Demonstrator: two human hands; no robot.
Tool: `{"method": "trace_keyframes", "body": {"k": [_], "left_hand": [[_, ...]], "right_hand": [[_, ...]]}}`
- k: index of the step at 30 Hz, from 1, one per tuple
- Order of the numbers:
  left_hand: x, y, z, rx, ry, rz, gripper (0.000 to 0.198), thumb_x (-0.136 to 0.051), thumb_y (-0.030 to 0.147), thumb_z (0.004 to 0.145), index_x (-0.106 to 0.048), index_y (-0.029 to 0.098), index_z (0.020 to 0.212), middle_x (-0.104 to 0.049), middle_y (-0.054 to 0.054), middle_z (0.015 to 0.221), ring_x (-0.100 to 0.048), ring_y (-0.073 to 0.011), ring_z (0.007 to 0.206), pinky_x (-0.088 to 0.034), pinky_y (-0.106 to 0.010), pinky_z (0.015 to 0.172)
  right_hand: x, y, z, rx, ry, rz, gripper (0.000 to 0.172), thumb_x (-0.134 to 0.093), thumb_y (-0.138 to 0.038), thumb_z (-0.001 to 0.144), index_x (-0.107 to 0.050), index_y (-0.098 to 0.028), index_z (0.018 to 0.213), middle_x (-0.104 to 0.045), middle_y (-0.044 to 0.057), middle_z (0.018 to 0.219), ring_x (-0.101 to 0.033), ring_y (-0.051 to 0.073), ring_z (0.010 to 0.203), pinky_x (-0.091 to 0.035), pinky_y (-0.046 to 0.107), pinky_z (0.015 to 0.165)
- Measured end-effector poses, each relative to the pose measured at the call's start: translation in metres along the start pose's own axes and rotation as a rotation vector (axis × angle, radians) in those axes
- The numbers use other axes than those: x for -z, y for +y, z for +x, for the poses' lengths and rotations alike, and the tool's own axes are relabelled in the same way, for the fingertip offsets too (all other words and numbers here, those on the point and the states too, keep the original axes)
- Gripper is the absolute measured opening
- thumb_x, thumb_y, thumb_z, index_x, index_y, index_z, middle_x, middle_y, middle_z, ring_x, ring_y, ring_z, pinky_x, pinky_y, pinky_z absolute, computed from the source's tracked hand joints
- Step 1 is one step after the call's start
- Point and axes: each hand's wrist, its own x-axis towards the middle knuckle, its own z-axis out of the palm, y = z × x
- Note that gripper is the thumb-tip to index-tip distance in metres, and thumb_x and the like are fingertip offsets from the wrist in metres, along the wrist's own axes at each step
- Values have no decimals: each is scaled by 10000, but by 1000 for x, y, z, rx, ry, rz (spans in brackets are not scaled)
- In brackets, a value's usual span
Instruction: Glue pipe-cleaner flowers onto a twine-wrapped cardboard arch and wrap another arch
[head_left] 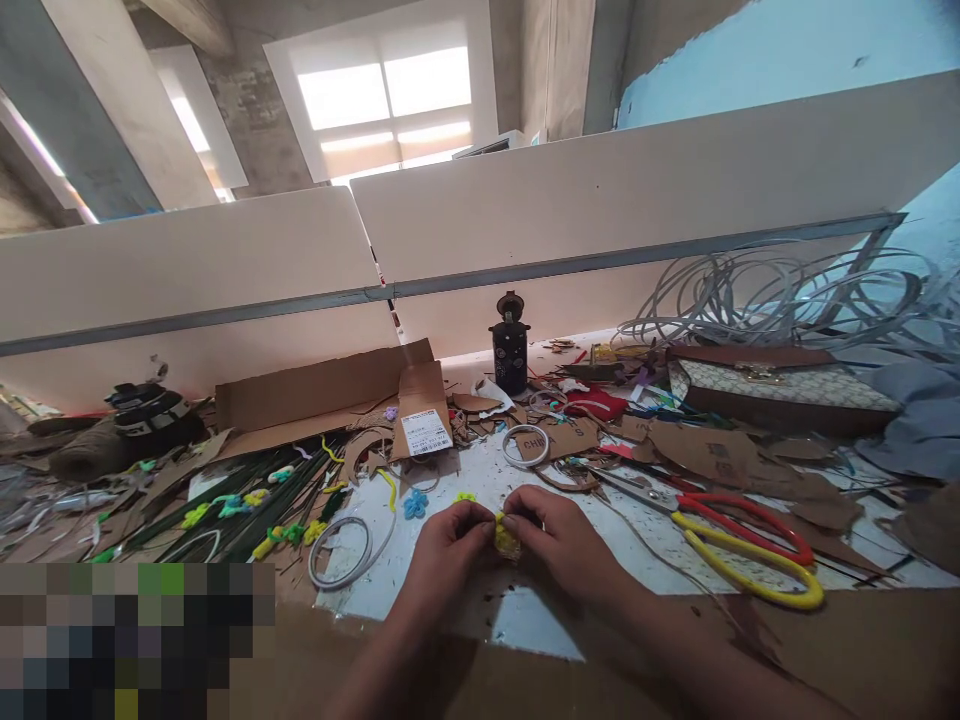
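Two white partition panels (525,230) stand edge to edge behind a littered white table (660,560). On the table, one flattened cardboard box (322,395) with a single printed label lies at the back left. One loose tangle of grey strips (787,295) is heaped at the far right, and one patterned handbag (780,390) lies just in front of it. One spread of dark green stems (247,505) dotted with small yellow and turquoise knots fans out on the left. To the right of the hands are scissors (742,550) with one red and one yellow handle loop; I cannot tell whether that is one pair or two overlapping. One black bottle (510,352) stands upright near the partition's foot. The person's two hands meet at the near edge of the table: the left hand (446,550) and the right hand (562,545) are both closed in a fingertip pinch on one small yellow piece (507,537), held between them just above the tabletop. Two pale rings are clear, a ring (525,446) beyond the hands and a larger ring (341,550) left of them. One blue flower shape (415,503) lies just beyond the left hand.
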Motion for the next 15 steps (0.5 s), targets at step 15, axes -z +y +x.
{"method": "trace_keyframes", "body": {"k": [15], "left_hand": [[-3,-2,1,82,-10,-256,490,-919,508,539,-677,145,762,-693,-23,717,-626,-140,656,-506,-252,653]], "right_hand": [[-6,14,1,-92,43,347,270,-590,-448,904,-649,-190,857,-627,12,812,-556,195,798,-437,306,723]]}}
